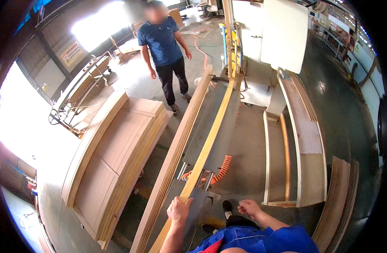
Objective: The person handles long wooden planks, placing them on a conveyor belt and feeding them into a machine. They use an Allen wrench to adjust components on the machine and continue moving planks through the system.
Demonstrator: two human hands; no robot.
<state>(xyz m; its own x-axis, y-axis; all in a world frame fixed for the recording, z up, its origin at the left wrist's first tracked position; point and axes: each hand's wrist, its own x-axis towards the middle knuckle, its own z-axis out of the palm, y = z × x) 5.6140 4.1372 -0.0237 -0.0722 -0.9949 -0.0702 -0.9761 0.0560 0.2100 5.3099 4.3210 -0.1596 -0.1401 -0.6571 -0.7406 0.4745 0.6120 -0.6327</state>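
Observation:
My left hand (179, 208) is closed around a long, narrow yellowish wooden strip (209, 142), which runs lengthwise over a grey metal machine bed (198, 129). The strip's far part lies by an upright machine head with blue and yellow parts (233, 47). To the left of the strip, a stack of long plywood strips (177, 155) rests along the bed. My right hand (249, 208) hangs in front of my body with its fingers curled, right of the bed; whether anything is inside it cannot be told. An orange coiled air hose (224, 167) shows between the bed sections.
Stacked wooden panels (111, 158) stand at left. A person in a blue shirt (161, 41) stands beyond them. At right are a wooden frame (266, 158), a long shelf-like stand with boards (310, 170) and another stack of thin boards (335, 196). A white panel (285, 34) rises behind.

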